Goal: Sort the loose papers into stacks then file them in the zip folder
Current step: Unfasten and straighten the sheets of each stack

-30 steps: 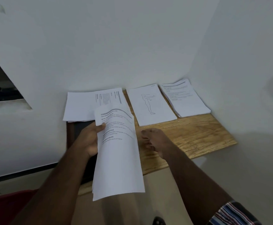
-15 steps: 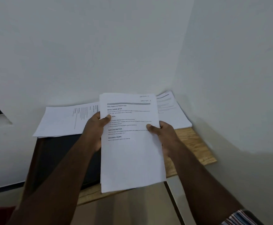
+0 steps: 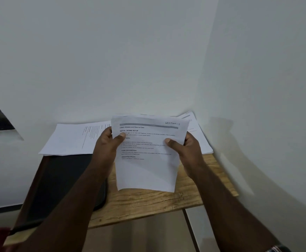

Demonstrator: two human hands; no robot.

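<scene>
Right hand (image 3: 185,150) now gripping papers (image 3: 146,170), hiding middle stack

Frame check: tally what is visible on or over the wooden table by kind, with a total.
Paper stacks: 3: held stack, left stack, right stack
Black zip folder: 1
Hands: 2: left hand, right hand, both gripping the held stack
Total: 6

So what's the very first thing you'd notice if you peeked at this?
The white printed sheets held up in the middle, with handwriting in the top corner, gripped by the left hand and the right hand. Behind them lie more white paper stacks on the wooden table, and a dark zip folder sits at the left.
</scene>
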